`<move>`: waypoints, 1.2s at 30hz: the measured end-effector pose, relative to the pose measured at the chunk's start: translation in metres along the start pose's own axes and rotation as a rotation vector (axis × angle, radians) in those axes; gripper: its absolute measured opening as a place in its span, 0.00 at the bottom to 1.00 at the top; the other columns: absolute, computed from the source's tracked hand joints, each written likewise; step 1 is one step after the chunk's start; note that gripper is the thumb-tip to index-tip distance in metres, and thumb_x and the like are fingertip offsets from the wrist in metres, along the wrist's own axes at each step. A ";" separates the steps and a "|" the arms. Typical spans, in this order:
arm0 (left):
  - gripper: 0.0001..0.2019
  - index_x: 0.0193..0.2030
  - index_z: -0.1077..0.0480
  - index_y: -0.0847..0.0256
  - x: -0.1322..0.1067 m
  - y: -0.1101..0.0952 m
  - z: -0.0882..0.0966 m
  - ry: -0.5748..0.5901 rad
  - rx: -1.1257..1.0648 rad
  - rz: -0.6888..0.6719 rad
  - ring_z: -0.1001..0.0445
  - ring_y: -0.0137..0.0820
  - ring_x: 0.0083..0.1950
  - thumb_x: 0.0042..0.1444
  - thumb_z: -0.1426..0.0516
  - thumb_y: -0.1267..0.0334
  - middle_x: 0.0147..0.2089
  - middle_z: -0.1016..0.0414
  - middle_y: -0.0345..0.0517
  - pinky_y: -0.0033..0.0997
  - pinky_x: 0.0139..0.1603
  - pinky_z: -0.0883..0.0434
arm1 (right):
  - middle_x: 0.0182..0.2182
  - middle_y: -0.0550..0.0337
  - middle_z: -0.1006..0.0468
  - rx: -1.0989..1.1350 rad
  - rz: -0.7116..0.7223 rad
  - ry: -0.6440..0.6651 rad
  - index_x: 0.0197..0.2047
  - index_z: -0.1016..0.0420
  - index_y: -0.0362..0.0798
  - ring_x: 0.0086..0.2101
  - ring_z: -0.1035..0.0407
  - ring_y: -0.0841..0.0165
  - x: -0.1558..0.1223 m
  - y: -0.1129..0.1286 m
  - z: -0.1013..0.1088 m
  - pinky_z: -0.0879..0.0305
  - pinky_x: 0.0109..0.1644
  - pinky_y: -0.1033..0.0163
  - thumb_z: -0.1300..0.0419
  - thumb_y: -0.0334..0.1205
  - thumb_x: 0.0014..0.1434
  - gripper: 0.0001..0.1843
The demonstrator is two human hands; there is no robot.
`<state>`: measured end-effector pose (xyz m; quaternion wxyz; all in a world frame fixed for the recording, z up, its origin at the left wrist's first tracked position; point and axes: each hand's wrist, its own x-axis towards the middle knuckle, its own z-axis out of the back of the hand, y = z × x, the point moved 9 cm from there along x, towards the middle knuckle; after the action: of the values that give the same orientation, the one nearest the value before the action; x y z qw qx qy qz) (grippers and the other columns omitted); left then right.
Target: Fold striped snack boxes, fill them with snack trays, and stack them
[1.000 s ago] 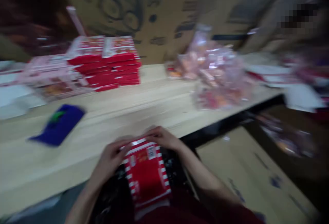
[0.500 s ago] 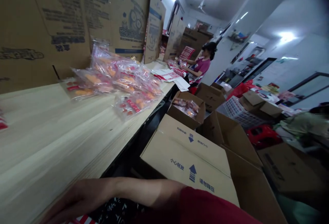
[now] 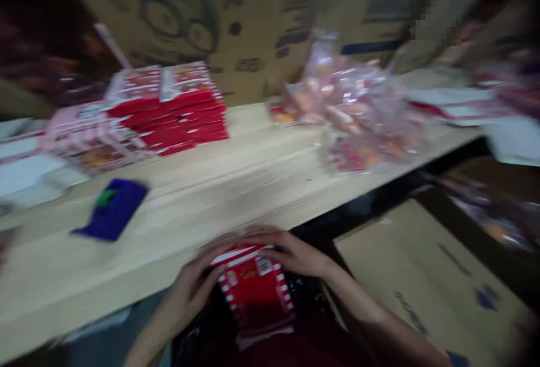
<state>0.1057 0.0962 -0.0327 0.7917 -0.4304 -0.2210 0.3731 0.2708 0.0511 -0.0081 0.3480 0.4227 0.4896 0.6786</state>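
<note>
Both my hands hold a red-and-white striped package [image 3: 255,291] close to my body, just below the near edge of the pale wooden table [image 3: 219,198]. My left hand [image 3: 196,277] grips its left side near the top. My right hand [image 3: 293,252] lies across its top edge. The package's upper edge is partly covered by my fingers, and its lower end is in my lap. The picture is blurred, so the small print on it is unreadable.
On the table stand a stack of red boxes [image 3: 181,119], pink packs [image 3: 93,142], a dark blue flat object [image 3: 113,209] and clear bags of orange pastries [image 3: 354,114]. An open cardboard box [image 3: 422,282] lies at lower right, and cardboard sheets [image 3: 236,18] stand behind.
My view has swung back from the room at the right to the table. Compared with one second ago, the package and my hands sit slightly lower and further right in the picture.
</note>
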 end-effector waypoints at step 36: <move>0.16 0.58 0.22 0.50 -0.031 0.031 0.024 -0.066 -0.119 0.141 0.18 0.41 0.55 0.65 0.38 0.55 0.58 0.18 0.45 0.41 0.59 0.23 | 0.53 0.56 0.21 0.033 -0.111 -0.170 0.57 0.20 0.60 0.57 0.28 0.61 0.005 -0.030 -0.019 0.34 0.66 0.46 0.39 0.38 0.70 0.15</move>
<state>0.0580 0.0957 -0.0467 0.7289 -0.4785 -0.2379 0.4280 0.2535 0.0565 -0.0387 0.4183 0.4566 0.4920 0.6120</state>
